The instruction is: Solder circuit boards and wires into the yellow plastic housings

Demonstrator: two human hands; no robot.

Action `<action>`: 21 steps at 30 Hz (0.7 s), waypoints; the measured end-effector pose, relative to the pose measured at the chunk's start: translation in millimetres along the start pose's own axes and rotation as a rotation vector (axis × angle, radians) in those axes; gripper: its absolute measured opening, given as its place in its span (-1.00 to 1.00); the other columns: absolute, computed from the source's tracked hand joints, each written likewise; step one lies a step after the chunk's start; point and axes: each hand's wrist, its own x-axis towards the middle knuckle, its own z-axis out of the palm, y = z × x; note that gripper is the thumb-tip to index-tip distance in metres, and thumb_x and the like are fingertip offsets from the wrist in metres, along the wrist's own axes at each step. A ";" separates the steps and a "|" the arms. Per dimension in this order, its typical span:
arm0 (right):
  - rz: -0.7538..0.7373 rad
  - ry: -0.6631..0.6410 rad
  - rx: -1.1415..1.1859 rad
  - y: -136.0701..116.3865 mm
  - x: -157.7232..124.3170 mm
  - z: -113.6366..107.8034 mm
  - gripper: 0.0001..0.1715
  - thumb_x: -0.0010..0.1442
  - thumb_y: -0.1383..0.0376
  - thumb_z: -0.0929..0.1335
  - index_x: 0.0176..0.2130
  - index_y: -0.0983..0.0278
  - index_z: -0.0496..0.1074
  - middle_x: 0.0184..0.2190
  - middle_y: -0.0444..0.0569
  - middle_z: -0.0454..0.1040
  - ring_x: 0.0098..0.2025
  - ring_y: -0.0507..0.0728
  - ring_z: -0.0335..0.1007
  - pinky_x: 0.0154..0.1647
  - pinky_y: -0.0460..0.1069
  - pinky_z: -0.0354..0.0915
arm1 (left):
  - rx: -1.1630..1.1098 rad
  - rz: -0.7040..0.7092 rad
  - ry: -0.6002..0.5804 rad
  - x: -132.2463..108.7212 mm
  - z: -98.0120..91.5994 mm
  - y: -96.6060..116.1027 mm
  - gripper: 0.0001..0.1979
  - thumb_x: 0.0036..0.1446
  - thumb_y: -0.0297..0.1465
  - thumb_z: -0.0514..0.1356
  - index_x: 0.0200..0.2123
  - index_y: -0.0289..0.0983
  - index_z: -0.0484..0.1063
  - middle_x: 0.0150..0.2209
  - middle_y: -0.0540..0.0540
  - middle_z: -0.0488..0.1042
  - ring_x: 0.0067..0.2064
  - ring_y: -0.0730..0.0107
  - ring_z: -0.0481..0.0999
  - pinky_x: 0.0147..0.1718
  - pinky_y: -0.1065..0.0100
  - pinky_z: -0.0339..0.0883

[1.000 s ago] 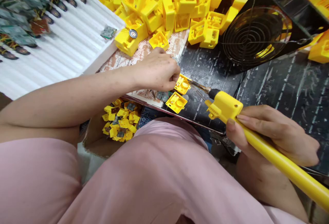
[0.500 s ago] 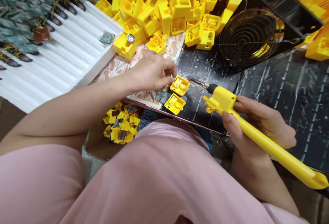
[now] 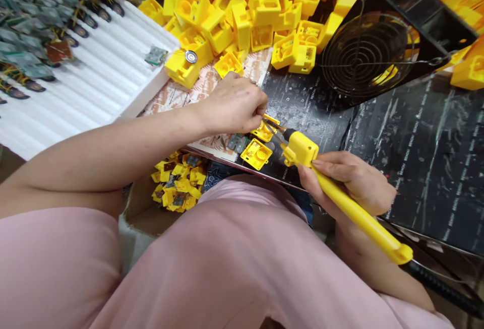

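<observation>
- The right hand point(image 3: 350, 180) is closed round the yellow handle of a soldering iron point(image 3: 302, 148), fingers wrapped on one side and thumb pressed along the other
- The iron points toward the left hand, its tip and a thin guide beside it reaching over the farther yellow casing point(image 3: 259, 133); whether the tip touches anything inside cannot be told
- A black cable point(image 3: 446, 286) leaves the rear end of the handle
- The left hand point(image 3: 236, 105) is palm down, its fingers curled narrow, fingertips at the edge of that farther casing; what they pinch, if anything, is hidden
- The nearer yellow casing point(image 3: 256, 154) lies open side up close to the bench's front edge, with small round holes in its floor
- A small circuit board point(image 3: 237, 142) lies just left of the two casings, below the left hand
- A ribbed white foam tray point(image 3: 109, 62) stands at the left, carrying rows of wired boards point(image 3: 26, 21) and, near its corner, a lone board point(image 3: 156, 55)
- A round metallic disc point(image 3: 191, 57) sits on a yellow housing beside the tray
- A heap of yellow housings point(image 3: 264, 6) fills the back, next to a tilted black fan point(image 3: 363, 64) with a wire guard
- Below the bench, a cardboard box point(image 3: 141, 218) holds more yellow pieces
</observation>
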 end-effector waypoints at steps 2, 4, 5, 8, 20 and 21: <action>-0.007 -0.031 -0.015 0.0 1.5 -2.9 -0.76 0.14 0.37 0.54 -0.30 0.17 0.43 -0.45 -0.23 0.58 -0.44 0.03 0.56 -0.46 -0.10 0.42 | 0.014 0.004 -0.013 1.7 -0.7 0.5 -0.77 0.10 -0.35 0.13 -0.31 -0.22 0.61 -0.35 -0.01 0.57 -0.02 0.13 0.58 0.12 0.09 0.28; 0.058 -0.021 0.022 -0.3 0.7 -7.3 -0.75 0.13 0.40 0.55 -0.28 0.17 0.44 -0.42 -0.22 0.59 -0.43 0.03 0.55 -0.46 -0.09 0.41 | 0.025 0.011 -0.010 2.7 -0.8 0.1 -0.77 0.09 -0.35 0.13 -0.32 -0.21 0.61 -0.37 0.00 0.56 -0.03 0.15 0.58 0.11 0.10 0.29; 0.089 0.005 0.050 -0.4 -0.5 -9.5 -0.75 0.12 0.42 0.54 -0.28 0.17 0.46 -0.40 -0.22 0.59 -0.42 0.04 0.55 -0.46 -0.07 0.41 | 0.029 0.014 -0.009 3.0 -0.9 -0.4 -0.77 0.08 -0.35 0.13 -0.32 -0.21 0.61 -0.38 0.01 0.56 -0.05 0.15 0.59 0.10 0.11 0.30; 0.141 0.113 0.074 -0.6 -4.8 -14.3 -0.74 0.10 0.49 0.52 -0.26 0.18 0.50 -0.36 -0.18 0.61 -0.39 0.06 0.54 -0.43 -0.03 0.42 | 0.025 0.016 -0.020 3.4 -2.1 -2.0 -0.77 0.08 -0.36 0.13 -0.33 -0.21 0.61 -0.39 0.02 0.56 -0.07 0.18 0.59 0.10 0.12 0.30; 0.260 0.237 0.066 11.7 -12.7 -6.9 -0.49 0.10 0.37 0.56 0.05 0.17 0.55 -0.18 -0.12 0.63 -0.37 0.05 0.58 -0.37 -0.07 0.43 | -0.071 0.038 -0.010 -0.2 -9.1 -14.0 -0.73 0.18 -0.26 0.13 -0.25 -0.18 0.62 -0.29 0.04 0.60 0.01 0.17 0.60 0.14 0.13 0.34; 0.269 0.261 0.077 15.8 -13.5 -7.0 -0.45 0.11 0.34 0.57 0.10 0.17 0.54 -0.13 -0.09 0.63 -0.34 0.05 0.59 -0.35 -0.07 0.44 | -0.099 0.059 0.008 -2.8 -12.7 -16.4 -0.71 0.22 -0.25 0.10 -0.21 -0.16 0.62 -0.23 0.04 0.61 0.03 0.17 0.60 0.13 0.14 0.35</action>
